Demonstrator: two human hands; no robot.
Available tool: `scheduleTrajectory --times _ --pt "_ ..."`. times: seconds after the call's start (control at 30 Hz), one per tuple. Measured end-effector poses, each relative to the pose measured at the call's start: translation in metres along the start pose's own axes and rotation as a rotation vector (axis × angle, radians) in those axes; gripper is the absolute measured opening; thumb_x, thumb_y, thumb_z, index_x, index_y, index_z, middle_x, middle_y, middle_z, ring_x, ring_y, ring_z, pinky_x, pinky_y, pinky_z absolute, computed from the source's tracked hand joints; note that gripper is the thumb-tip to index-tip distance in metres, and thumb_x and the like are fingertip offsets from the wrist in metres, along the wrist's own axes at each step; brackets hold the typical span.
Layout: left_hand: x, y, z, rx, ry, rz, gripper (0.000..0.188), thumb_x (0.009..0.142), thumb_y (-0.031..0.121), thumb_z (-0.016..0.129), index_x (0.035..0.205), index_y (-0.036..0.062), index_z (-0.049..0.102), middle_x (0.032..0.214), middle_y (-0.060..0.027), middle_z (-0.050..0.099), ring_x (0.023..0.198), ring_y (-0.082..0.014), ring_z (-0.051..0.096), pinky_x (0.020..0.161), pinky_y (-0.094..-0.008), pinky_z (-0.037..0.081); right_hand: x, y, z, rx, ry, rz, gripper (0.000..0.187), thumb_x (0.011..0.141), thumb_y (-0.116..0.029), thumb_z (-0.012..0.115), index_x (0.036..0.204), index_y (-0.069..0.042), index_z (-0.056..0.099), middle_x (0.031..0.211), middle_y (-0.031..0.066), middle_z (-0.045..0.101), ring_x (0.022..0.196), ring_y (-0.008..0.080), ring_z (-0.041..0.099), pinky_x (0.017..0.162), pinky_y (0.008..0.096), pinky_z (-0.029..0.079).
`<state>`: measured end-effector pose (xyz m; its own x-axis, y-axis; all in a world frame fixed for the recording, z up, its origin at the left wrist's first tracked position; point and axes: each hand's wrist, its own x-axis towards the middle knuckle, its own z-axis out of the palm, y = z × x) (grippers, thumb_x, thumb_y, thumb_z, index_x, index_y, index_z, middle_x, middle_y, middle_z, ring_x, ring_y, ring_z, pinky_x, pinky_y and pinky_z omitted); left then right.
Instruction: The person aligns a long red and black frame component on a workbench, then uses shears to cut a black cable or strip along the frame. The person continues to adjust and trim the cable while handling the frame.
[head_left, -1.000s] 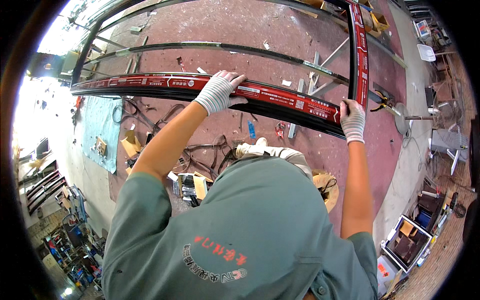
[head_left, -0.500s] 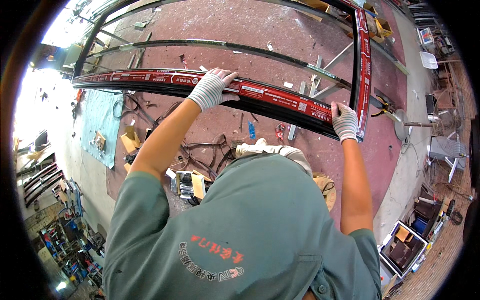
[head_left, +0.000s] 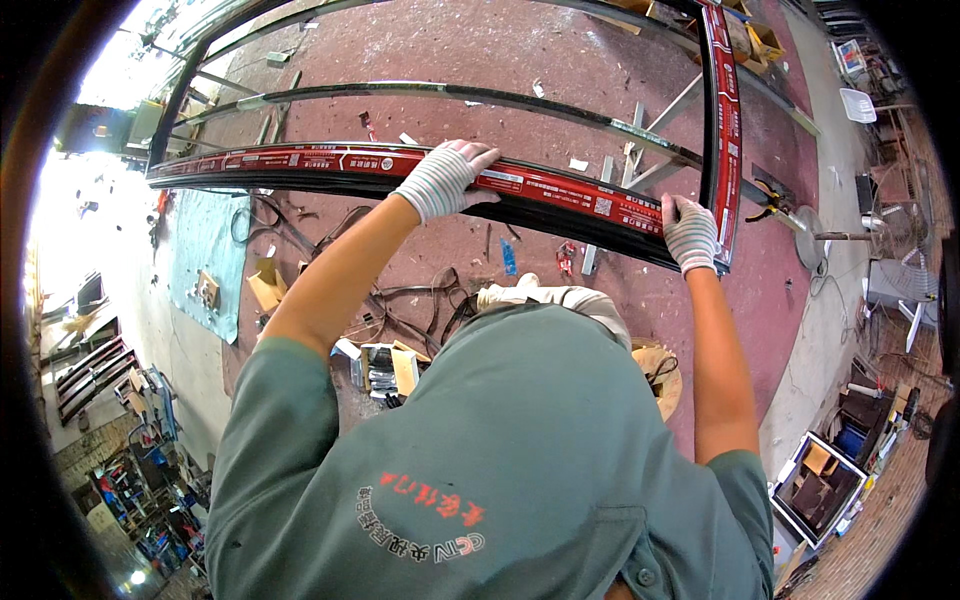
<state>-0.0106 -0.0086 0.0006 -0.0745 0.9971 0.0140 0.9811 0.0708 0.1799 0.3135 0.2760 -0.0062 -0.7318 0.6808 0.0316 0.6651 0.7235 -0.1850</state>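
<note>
A large black rectangular frame, like a window or door frame, lies in front of me, its near bar (head_left: 560, 192) covered with red printed film. The same red film runs along its right bar (head_left: 727, 120). My left hand (head_left: 440, 183), in a striped knit glove, is closed over the near bar around its middle, fingers on the top face and thumb at the near edge. At the near right corner my right hand (head_left: 690, 236), gloved alike, grips the near bar, fingers bent over its top. The undersides of both grips are hidden.
Dark rails (head_left: 540, 105) cross beneath the frame. Pliers (head_left: 770, 200) hang beyond the right corner, near a standing fan (head_left: 895, 190). On the reddish floor lie straps (head_left: 435, 295), a blue scrap (head_left: 509, 258), a light-blue sheet (head_left: 208, 260) and a box of parts (head_left: 388, 370).
My left hand has slid a little to the right along the near bar. My right hand keeps its place at the corner. The view has shifted slightly.
</note>
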Motion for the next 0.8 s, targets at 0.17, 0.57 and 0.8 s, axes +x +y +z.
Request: scheduleTrajectory --times 0.17,0.57,0.8 --pt "0.031 0.039 0.003 -0.027 0.019 0.082 0.072 0.083 0.048 0.073 0.136 0.0024 0.052 0.129 -0.0202 0.059 0.117 -0.0376 0.058 0.102 -0.0462 0.047 -0.001 0.006 0.010 -0.003 0.060 -0.022 0.041 0.100 -0.040 0.048 0.094 -0.009 0.073 0.090 0.0187 0.072 0.089 0.0358 0.068 0.084 0.0481 0.050" --pt "0.033 0.061 0.006 -0.077 0.107 0.002 0.071 0.082 0.052 0.072 0.132 0.0033 0.057 0.126 -0.0188 0.062 0.116 -0.0375 0.059 0.105 -0.0457 0.044 -0.001 0.003 0.006 0.005 0.088 -0.039 0.041 0.100 -0.039 0.049 0.090 -0.006 0.072 0.089 0.0205 0.070 0.088 0.0389 0.066 0.083 0.0481 0.050" --pt "-0.043 -0.026 -0.009 0.114 0.079 -0.205 0.078 0.081 0.051 0.074 0.138 0.0026 0.053 0.135 -0.0182 0.058 0.125 -0.0361 0.053 0.112 -0.0471 0.038 -0.002 0.002 0.006 0.003 0.059 -0.022 0.042 0.101 -0.039 0.048 0.090 -0.005 0.071 0.091 0.0194 0.071 0.089 0.0379 0.067 0.082 0.0476 0.050"
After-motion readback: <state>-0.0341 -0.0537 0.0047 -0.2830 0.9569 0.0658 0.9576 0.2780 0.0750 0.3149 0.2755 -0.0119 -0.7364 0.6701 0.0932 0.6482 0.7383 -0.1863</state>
